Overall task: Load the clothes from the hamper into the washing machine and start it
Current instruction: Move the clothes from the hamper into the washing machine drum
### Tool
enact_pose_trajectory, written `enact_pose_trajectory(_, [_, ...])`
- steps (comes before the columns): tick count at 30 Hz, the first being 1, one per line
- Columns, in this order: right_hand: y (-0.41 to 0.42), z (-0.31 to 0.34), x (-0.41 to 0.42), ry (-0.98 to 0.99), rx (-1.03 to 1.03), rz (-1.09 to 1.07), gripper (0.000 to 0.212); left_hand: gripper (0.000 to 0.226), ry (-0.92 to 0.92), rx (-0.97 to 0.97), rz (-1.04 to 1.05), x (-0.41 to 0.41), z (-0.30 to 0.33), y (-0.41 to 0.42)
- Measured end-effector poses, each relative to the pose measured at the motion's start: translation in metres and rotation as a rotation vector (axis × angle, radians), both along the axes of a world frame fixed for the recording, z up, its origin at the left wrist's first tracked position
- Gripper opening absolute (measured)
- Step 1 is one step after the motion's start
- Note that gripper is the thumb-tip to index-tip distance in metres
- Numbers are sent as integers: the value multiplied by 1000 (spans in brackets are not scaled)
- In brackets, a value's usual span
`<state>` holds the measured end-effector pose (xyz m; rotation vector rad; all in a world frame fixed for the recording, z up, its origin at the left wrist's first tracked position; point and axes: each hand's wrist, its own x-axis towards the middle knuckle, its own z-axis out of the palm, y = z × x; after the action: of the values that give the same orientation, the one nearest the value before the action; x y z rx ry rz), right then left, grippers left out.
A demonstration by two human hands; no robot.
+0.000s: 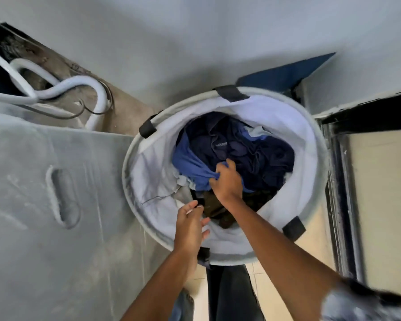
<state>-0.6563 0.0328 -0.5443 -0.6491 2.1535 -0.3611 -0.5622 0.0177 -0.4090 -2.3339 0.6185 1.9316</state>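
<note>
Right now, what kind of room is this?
Likely a home laundry corner: a round white fabric hamper full of dark blue clothes, white corrugated hoses along the wall, and a grey appliance panel beside it.

Your only way in is the hamper (315, 144) mouth from above; washing machine (44, 205) crowds its left, door frame (340, 181) its right.

One head-worn wide-angle view, looking steeply down from close above into the round hamper (134, 186), floor (320, 228) beneath.
</note>
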Motion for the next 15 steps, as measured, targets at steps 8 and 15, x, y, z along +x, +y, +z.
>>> enact_pose_trajectory(8, [27, 187, -22, -368, -369, -272, 35, 64, 17, 70, 135, -9, 29, -32])
enact_pose_trajectory(15, [47, 256, -35, -879, -443, -226, 22, 30, 196, -209, 126, -15, 43, -33])
